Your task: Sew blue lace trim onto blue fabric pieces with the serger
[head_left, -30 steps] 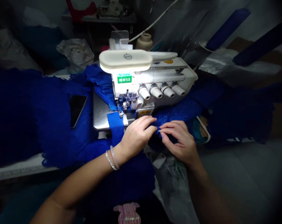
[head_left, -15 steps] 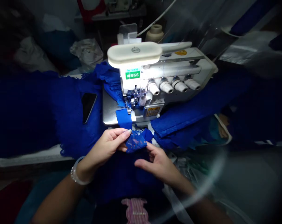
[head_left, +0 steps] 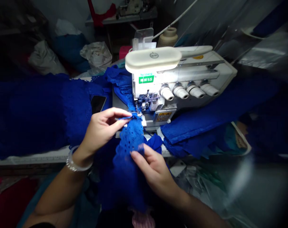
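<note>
A strip of blue eyelet lace fabric (head_left: 132, 133) runs from the presser foot (head_left: 139, 110) of a white overlock sewing machine (head_left: 182, 79) down toward me. My left hand (head_left: 101, 127), with bracelets on the wrist, pinches the strip's top edge just in front of the presser foot. My right hand (head_left: 151, 167) grips the strip lower down, thumb on top. A lit lamp (head_left: 153, 59) on the machine shines on the work.
Heaps of blue fabric (head_left: 39, 107) cover the table on the left and right (head_left: 206, 123). A dark phone (head_left: 97, 104) lies on the left heap. A thread cone (head_left: 168, 36) stands behind the machine. Plastic bags (head_left: 96, 53) and clutter lie at the back.
Both hands carried the lace piece from the right pile to the presser foot. The left hand rose to the needle area, and the right hand now holds the strip stretched below it.
</note>
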`<action>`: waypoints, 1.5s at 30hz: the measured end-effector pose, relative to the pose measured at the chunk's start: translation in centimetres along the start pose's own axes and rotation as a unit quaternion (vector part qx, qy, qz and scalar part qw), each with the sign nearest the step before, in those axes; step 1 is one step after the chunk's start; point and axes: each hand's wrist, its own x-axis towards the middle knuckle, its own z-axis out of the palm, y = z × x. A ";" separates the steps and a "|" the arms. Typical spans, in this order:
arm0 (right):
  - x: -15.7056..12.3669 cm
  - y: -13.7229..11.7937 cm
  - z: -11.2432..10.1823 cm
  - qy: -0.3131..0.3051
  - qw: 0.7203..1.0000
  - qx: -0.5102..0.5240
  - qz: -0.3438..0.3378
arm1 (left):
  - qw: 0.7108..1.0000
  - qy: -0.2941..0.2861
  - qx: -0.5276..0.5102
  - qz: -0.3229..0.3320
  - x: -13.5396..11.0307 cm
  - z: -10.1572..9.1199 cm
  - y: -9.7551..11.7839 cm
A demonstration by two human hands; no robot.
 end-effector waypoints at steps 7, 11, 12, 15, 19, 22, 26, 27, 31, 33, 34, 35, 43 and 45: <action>5.1 2.3 -2.5 0.197 0.948 -0.193 -0.157 | 0.968 0.016 0.212 0.138 1.7 1.1 -2.3; 4.6 1.6 -2.6 0.152 0.970 -0.125 -0.143 | 0.968 0.018 0.215 0.130 1.1 1.0 -2.1; 4.4 1.6 -2.6 0.153 0.972 -0.115 -0.138 | 0.965 0.021 0.227 0.132 0.9 1.0 -2.0; 3.5 1.8 -2.6 0.164 0.975 -0.090 -0.123 | 0.956 0.030 0.255 0.140 0.1 1.1 -1.6; 2.6 2.3 -2.6 0.175 0.973 -0.094 -0.114 | 0.956 0.041 0.254 0.144 -0.7 1.5 -1.6; 2.5 2.3 -2.5 0.178 0.974 -0.098 -0.104 | 0.959 0.038 0.247 0.135 -0.8 1.7 -1.7; 2.8 2.4 -2.5 0.184 0.975 -0.088 -0.091 | 0.958 0.022 0.261 0.115 -0.5 1.6 -1.6; 2.8 2.5 -2.5 0.185 0.975 -0.084 -0.087 | 0.955 0.015 0.277 0.107 -0.5 1.5 -1.5; 2.9 2.6 -2.6 0.183 0.978 -0.067 -0.075 | 0.926 -0.015 0.366 0.088 -0.2 1.8 -1.1; 3.0 2.5 -2.7 0.187 0.978 -0.063 -0.072 | 0.919 -0.022 0.380 0.098 0.0 2.1 -1.0; 3.1 2.5 -2.7 0.190 0.977 -0.063 -0.070 | 0.918 -0.020 0.381 0.106 0.2 2.3 -1.0; 3.2 2.3 -2.8 0.195 0.976 -0.062 -0.068 | 0.917 -0.016 0.381 0.113 0.4 2.5 -1.0; 4.4 1.3 -2.9 0.219 0.973 -0.047 -0.059 | 0.918 0.017 0.376 0.129 1.9 3.1 -1.7; 4.7 1.3 -2.9 0.219 0.973 -0.043 -0.057 | 0.918 0.017 0.374 0.129 2.1 3.1 -1.8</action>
